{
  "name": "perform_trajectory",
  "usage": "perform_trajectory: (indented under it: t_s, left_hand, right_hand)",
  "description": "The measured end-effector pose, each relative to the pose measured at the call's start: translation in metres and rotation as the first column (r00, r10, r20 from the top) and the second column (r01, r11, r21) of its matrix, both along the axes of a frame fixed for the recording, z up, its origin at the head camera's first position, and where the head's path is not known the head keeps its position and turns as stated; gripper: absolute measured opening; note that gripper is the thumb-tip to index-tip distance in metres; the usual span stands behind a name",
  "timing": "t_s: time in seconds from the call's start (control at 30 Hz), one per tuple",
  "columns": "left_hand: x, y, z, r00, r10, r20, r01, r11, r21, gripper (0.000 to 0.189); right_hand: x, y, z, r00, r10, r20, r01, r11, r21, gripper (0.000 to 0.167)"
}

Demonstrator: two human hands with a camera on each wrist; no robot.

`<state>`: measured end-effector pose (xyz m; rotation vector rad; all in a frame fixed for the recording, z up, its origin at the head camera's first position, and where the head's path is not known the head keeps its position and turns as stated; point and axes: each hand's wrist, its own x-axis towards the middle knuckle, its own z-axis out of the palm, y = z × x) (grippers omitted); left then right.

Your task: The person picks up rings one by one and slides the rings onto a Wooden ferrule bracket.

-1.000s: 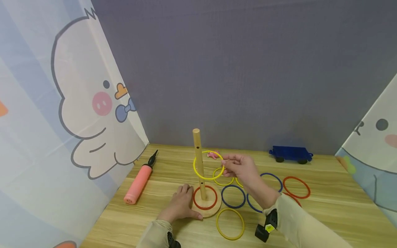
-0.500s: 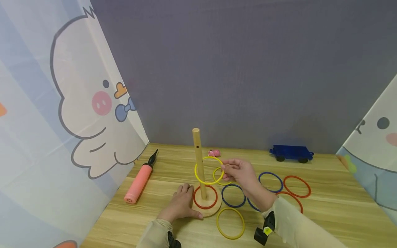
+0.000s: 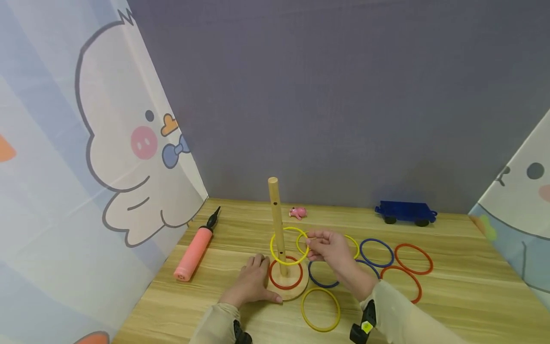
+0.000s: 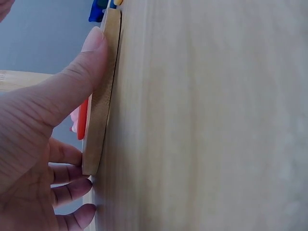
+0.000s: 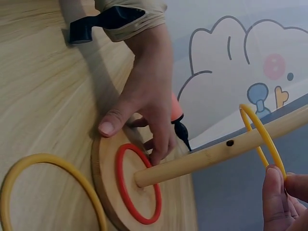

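Note:
A wooden ring-toss stand has an upright post point(image 3: 277, 210) on a round base point(image 3: 296, 293). A red ring point(image 3: 285, 289) lies flat on the base around the post. My right hand point(image 3: 335, 251) pinches a yellow ring point(image 5: 275, 149) between thumb and fingers; the right wrist view shows it encircling the post partway up, above the base. On the left side of the base, my left hand point(image 3: 251, 282) holds the rim, with the thumb point(image 4: 79, 77) along the front edge and the fingers behind. Another yellow ring point(image 3: 324, 330) lies just in front of the base.
Right of the stand lie several more rings, including a blue ring point(image 3: 376, 266) and a red ring point(image 3: 414, 245). A pink hand pump point(image 3: 194, 255) lies at left. Farther back are a small pink animal figure point(image 3: 298, 212) and a blue toy wagon point(image 3: 406, 211), before a grey backdrop.
My right hand has lowered the yellow ring along the post, moving it closer to the base. The left hand has stayed at the base's rim.

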<state>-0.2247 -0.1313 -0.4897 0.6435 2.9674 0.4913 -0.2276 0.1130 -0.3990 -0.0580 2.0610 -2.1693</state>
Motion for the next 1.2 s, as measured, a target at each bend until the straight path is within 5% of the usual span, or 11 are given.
perform_trajectory:
  t_s: [1.2]
  left_hand:
    - [-0.001,0.002,-0.002,1.0,0.015,0.013,-0.015,1.0,-0.018,0.12]
  right_hand:
    - [-0.01,-0.017,-0.089,1.0,-0.025,0.015,0.024,0.997,0.073,0.023]
